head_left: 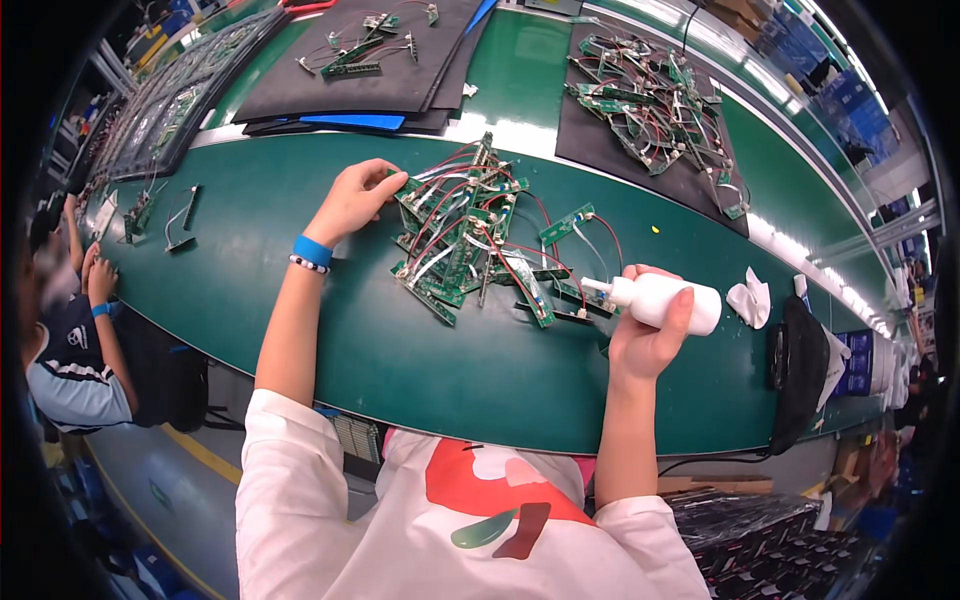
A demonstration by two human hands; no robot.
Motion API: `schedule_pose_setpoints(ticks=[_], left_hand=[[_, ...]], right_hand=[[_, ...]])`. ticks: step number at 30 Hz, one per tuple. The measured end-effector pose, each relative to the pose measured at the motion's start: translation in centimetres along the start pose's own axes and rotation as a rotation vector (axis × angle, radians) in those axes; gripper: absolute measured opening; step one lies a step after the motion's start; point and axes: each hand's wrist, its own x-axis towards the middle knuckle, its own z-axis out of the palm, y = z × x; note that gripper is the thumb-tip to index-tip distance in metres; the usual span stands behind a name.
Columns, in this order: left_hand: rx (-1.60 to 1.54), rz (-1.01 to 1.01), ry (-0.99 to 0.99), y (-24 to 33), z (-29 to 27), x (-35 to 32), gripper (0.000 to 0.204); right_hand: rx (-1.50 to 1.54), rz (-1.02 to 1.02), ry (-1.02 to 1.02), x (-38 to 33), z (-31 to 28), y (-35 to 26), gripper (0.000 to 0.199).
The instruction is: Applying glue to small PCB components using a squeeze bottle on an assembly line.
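A tangled heap of green circuit boards (pixel 465 235) with red and white wires lies on the green tabletop in front of me. At the heap's upper left edge, my left hand (pixel 362 195) pinches the end of a small circuit board (pixel 408 196) between thumb and fingers. My right hand (pixel 645 340) is wrapped round a white squeeze bottle (pixel 680 305) to the right of the heap. The bottle lies tilted in the grip, its thin nozzle pointing left at the boards. Close above that nozzle sits a wired board (pixel 567 225) at the heap's right edge.
Black mats bear more wired boards (pixel 375 50) at the far left and a large pile (pixel 650 100) at the far right. Crumpled white tissue (pixel 749 298) and a black bag (pixel 800 370) are on the right. Another person (pixel 80 350) works at the left end, near loose boards (pixel 182 225).
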Motion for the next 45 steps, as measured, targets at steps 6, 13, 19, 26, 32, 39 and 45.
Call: schedule_pose_setpoints(ticks=[6,13,19,26,32,39,45], left_hand=[[0.112,0.522,0.277,5.3,-0.9,-2.2,0.01],[-0.314,0.804,0.415,11.6,-1.1,-4.1,0.019],[-0.425,0.791,-0.19,13.7,5.9,-7.4,0.021],[-0.015,0.855,-0.454,11.4,12.5,-8.5,0.011],[0.139,0.5,-0.376,12.1,12.8,-10.8,0.046],[0.142,0.637,-0.242,8.7,14.9,-14.0,0.067],[0.297,0.6,-0.167,8.2,13.7,-14.2,0.031]], right_hand=[[0.012,-0.011,0.002,0.3,-0.6,0.0,0.037],[0.147,-0.043,0.168,1.7,-1.3,-0.9,0.036],[0.417,0.006,0.154,3.4,-2.5,-3.6,0.049],[0.636,-0.01,-0.162,4.2,-4.3,-3.6,0.049],[0.581,-0.008,-0.206,4.4,-5.3,-3.5,0.049],[0.598,-0.008,-0.203,4.2,-5.0,-3.4,0.048],[0.601,-0.021,-0.258,3.6,-6.2,-3.4,0.047]])
